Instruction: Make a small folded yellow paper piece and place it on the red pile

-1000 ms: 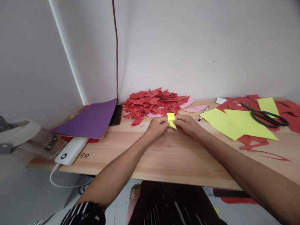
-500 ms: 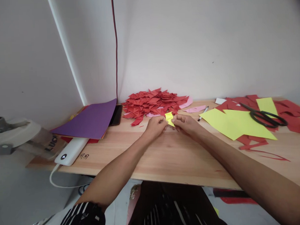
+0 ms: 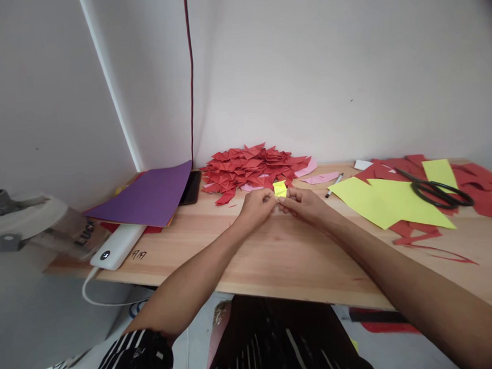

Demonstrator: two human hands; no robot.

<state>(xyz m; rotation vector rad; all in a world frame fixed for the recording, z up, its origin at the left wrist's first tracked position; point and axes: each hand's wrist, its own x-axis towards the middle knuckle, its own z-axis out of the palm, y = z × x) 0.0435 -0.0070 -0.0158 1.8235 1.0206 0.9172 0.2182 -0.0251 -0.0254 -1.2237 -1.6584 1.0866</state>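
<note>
A small folded piece of yellow paper [image 3: 280, 189] is held between both hands above the wooden table, just in front of the red pile. My left hand [image 3: 258, 205] pinches its lower left side, fingers closed. From the right, my right hand [image 3: 303, 202] grips the lower right edge, its thumb near the left fingertips. The fingers cover the paper's bottom edge. Behind it lies a heap of folded red paper pieces [image 3: 249, 168], with pink paper scraps [image 3: 319, 178] beside it.
On the right lie a cut yellow sheet [image 3: 387, 200], black scissors [image 3: 442, 194], red paper offcuts [image 3: 480, 188] and a pen [image 3: 334, 185]. Purple paper [image 3: 144, 197], a phone [image 3: 190, 188] and a white power bank [image 3: 117, 248] with a cable are at left. The wall stands behind the table [image 3: 269, 259].
The yellow paper has turned slightly and sits a bit higher between the fingers. My right thumb has shifted down and left towards the paper's lower edge, and the hands are closer together.
</note>
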